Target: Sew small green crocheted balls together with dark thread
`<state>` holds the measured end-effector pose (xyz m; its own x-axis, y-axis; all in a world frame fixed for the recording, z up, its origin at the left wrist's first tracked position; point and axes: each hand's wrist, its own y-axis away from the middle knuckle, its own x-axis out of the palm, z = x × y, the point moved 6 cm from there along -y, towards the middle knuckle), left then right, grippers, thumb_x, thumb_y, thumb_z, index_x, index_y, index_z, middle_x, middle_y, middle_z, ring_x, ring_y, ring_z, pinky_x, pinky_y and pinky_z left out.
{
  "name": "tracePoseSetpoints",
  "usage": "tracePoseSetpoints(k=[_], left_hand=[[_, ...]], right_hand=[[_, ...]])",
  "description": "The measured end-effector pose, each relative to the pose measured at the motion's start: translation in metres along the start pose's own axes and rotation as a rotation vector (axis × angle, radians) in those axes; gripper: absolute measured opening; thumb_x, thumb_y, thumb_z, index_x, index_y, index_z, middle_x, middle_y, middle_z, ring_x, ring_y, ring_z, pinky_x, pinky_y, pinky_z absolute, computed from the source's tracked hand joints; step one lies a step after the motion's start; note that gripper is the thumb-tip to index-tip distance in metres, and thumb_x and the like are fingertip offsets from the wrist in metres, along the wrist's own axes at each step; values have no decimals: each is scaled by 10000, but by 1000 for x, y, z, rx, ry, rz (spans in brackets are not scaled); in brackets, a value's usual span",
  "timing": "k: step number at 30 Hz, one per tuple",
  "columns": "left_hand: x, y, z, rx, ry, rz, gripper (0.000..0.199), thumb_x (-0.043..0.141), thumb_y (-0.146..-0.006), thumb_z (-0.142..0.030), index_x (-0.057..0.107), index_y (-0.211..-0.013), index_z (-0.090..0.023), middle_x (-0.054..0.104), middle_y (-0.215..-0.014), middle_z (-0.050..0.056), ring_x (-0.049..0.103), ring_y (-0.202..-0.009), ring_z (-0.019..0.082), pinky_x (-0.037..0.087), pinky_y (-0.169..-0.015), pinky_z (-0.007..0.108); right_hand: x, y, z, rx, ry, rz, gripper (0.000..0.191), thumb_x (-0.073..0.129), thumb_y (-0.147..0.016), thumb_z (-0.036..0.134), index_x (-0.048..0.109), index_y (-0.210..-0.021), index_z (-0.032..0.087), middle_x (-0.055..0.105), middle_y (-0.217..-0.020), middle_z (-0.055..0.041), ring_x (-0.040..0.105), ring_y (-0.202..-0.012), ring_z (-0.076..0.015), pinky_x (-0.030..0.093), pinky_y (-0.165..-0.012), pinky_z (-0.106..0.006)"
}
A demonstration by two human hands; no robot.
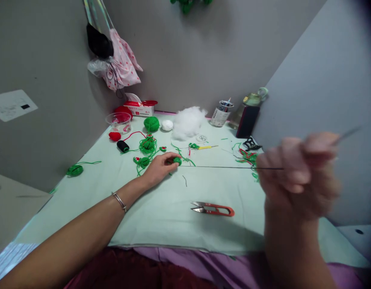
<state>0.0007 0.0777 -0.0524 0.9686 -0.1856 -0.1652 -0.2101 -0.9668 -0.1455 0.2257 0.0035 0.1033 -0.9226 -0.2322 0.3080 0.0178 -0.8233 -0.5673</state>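
My left hand [161, 165] is closed on a small green crocheted piece [177, 161], pinched at the fingertips just above the table. From that piece a dark thread [221, 167] runs taut and nearly level to my right hand [302, 172], which is raised close to the camera. Blurred by motion, the right hand is closed, with a thin needle [349, 134] sticking out past its fingers. Orange-handled thread snips [213, 209] lie between my arms. A short dark thread scrap [185, 181] rests near the left hand.
Behind the hands are green yarn balls [151, 124], white stuffing [189, 123], a black thread spool [123, 146] and a yellow-handled crochet hook [205, 147]. Green and red yarn pieces [248, 157] lie at right. A pen tin [221, 114] and a dark phone [248, 121] stand at the back.
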Motion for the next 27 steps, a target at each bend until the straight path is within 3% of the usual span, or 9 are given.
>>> tracePoseSetpoints(k=[3, 7, 11, 16, 19, 23, 27], left_hand=[[9, 2, 1, -28, 53, 80, 279, 735, -779, -263, 750, -1046, -184, 633, -768, 7, 575, -712, 142, 465, -716, 292], [12, 6, 7, -185, 317, 148, 402, 768, -783, -366, 711, -1135, -182, 675, -787, 23, 666, -734, 167, 536, -770, 335], [3, 4, 5, -180, 413, 112, 364, 747, -813, -397, 713, -1114, -195, 675, -905, 30, 679, -848, 164, 534, -882, 339], [-1, 0, 1, -80, 188, 59, 247, 752, -792, -321, 718, -994, -183, 645, -873, 13, 622, -798, 148, 525, -831, 319], [1, 1, 2, -98, 210, 73, 284, 742, -803, -331, 712, -1047, -188, 652, -895, 16, 644, -823, 158, 515, -831, 318], [4, 4, 2, -175, 416, 131, 349, 754, -812, -341, 701, -1120, -185, 674, -1023, 48, 665, -882, 163, 514, -904, 343], [3, 7, -6, -170, 561, 164, 295, 734, -848, -303, 707, -1113, -176, 682, -1125, 81, 667, -938, 169, 504, -987, 363]], right_hand=[[-1, 3, 9, -43, -7, -38, 166, 782, -836, 367, 660, -754, 290, 276, -437, 85, 139, -339, -72, 169, -373, -290], [1, -3, -19, 89, 62, 39, 173, 788, -822, 385, 680, -748, 272, 360, -452, 71, 224, -367, -79, 191, -405, -270], [-3, -10, -37, 172, 30, 99, 222, 841, -753, 395, 677, -706, 253, 449, -583, 30, 331, -460, -88, 199, -402, -242], [-15, -4, -7, 45, -94, 33, 136, 824, -787, 366, 720, -733, 298, 389, -565, 52, 131, -365, -47, 97, -327, -259], [-19, 0, 7, -33, -98, -2, 134, 826, -779, 375, 724, -715, 315, 402, -539, 55, 71, -347, -46, 105, -320, -281], [-16, -3, -11, 69, -13, 33, 112, 825, -779, 376, 743, -744, 307, 441, -544, 51, 165, -352, -47, 119, -351, -255], [-5, -3, -44, 160, 237, 123, 94, 768, -830, 337, 755, -786, 255, 576, -637, 14, 384, -455, -83, 263, -415, -241]])
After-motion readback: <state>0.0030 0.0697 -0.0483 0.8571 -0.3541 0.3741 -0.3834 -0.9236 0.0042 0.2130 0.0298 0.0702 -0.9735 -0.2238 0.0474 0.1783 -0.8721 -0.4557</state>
